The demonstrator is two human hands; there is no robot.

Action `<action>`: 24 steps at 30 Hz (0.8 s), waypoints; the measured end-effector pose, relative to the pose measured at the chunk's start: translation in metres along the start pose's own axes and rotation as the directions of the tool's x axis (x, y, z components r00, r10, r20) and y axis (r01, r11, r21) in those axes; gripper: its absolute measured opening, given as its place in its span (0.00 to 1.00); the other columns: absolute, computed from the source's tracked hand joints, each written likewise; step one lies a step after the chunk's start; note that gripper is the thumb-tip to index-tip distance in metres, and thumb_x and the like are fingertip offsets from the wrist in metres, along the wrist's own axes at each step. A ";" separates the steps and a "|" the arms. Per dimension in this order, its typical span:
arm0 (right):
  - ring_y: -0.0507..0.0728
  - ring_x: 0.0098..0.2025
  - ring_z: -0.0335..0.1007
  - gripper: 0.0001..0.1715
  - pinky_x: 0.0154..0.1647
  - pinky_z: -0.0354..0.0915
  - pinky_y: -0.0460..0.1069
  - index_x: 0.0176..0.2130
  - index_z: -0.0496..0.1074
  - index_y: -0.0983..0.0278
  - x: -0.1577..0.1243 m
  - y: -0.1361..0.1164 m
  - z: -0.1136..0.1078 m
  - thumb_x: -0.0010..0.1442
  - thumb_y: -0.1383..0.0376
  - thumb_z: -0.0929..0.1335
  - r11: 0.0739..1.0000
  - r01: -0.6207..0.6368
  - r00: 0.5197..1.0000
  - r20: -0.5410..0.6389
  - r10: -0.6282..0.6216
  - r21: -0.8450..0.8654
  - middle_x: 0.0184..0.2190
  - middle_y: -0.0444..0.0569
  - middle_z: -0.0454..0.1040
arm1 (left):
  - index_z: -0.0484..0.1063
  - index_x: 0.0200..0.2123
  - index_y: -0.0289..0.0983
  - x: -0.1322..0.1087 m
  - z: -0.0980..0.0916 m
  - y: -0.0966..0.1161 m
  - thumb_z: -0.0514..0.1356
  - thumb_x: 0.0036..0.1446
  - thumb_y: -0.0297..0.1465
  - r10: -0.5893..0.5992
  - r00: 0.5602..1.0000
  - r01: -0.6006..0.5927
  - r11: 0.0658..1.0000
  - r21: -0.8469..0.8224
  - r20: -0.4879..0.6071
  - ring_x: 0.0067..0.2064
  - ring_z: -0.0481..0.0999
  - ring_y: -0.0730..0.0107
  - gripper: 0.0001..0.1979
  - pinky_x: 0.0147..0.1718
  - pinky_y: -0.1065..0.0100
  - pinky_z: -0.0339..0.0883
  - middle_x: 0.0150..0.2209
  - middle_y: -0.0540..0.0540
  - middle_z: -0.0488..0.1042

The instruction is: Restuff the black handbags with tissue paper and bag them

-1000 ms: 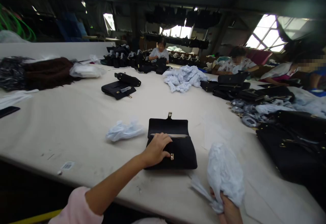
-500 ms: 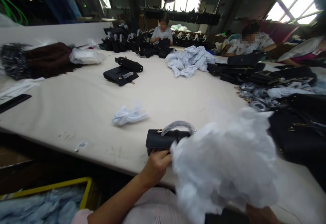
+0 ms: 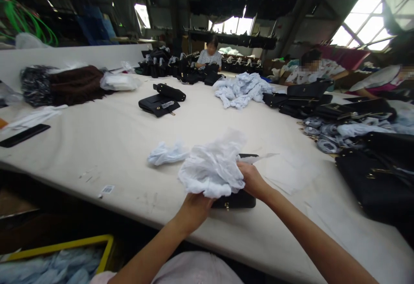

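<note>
A crumpled bunch of white tissue paper is held between my two hands, over a black handbag at the table's front edge. My left hand is closed at the paper's lower side, its fingertips hidden beneath it. On the paper's right side my right hand is closed, with a thin strip of paper sticking out beyond it. The paper covers most of the handbag; a small gold clasp shows at its front. To the left lies a smaller crumpled piece of pale tissue paper.
Black bags lie farther back on the white table. At the right are stacked black bags and wrapped straps. A paper heap sits mid-back. Co-workers sit across. A yellow-rimmed crate stands lower left.
The large tissue paper has moved left, from my right side to over the handbag, and looks more bunched. My right hand has come in beside it. The handbag's wrapped handle is now hidden.
</note>
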State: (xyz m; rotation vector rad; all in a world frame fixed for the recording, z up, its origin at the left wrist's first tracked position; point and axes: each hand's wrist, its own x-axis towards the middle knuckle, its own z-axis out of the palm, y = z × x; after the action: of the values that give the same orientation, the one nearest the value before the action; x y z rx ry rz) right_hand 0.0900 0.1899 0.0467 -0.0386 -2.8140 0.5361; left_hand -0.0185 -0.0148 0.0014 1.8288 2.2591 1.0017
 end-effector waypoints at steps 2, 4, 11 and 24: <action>0.58 0.38 0.69 0.11 0.37 0.64 0.48 0.30 0.72 0.67 -0.002 0.013 0.007 0.58 0.76 0.63 0.995 -0.034 0.999 -0.030 0.031 -0.095 0.36 0.55 0.75 | 0.75 0.40 0.37 -0.003 -0.009 0.002 0.55 0.59 0.25 0.050 0.999 -0.049 0.998 0.028 -0.011 0.43 0.73 0.59 0.10 0.49 0.53 0.68 0.39 0.42 0.75; 0.61 0.40 0.69 0.13 0.38 0.64 0.52 0.32 0.73 0.67 -0.008 0.016 0.011 0.58 0.78 0.61 0.984 -0.042 0.999 -0.038 0.036 -0.173 0.38 0.59 0.75 | 0.74 0.36 0.37 -0.004 -0.011 0.001 0.58 0.57 0.23 0.083 0.996 -0.080 0.992 0.095 -0.031 0.42 0.71 0.59 0.06 0.47 0.52 0.67 0.35 0.44 0.73; 0.67 0.47 0.68 0.14 0.55 0.59 0.63 0.40 0.74 0.67 -0.055 -0.030 -0.013 0.51 0.72 0.69 0.961 -0.035 0.979 0.184 0.088 -0.273 0.41 0.58 0.74 | 0.73 0.35 0.37 -0.004 0.002 -0.011 0.56 0.58 0.22 0.183 0.965 -0.170 0.982 0.086 -0.188 0.46 0.68 0.58 0.07 0.46 0.53 0.65 0.41 0.43 0.71; 0.56 0.39 0.70 0.15 0.43 0.68 0.49 0.34 0.74 0.63 -0.014 -0.049 0.002 0.65 0.64 0.60 0.956 -0.039 0.947 0.315 -0.057 0.291 0.39 0.52 0.75 | 0.72 0.36 0.36 -0.015 0.008 -0.006 0.51 0.61 0.21 0.287 0.910 -0.292 0.956 0.029 -0.299 0.43 0.70 0.63 0.10 0.49 0.55 0.62 0.36 0.44 0.73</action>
State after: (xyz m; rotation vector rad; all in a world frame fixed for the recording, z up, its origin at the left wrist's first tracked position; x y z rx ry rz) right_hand 0.1039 0.1422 0.0594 0.1331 -3.0049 1.0398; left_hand -0.0157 -0.0251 -0.0124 2.1839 2.1568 1.4309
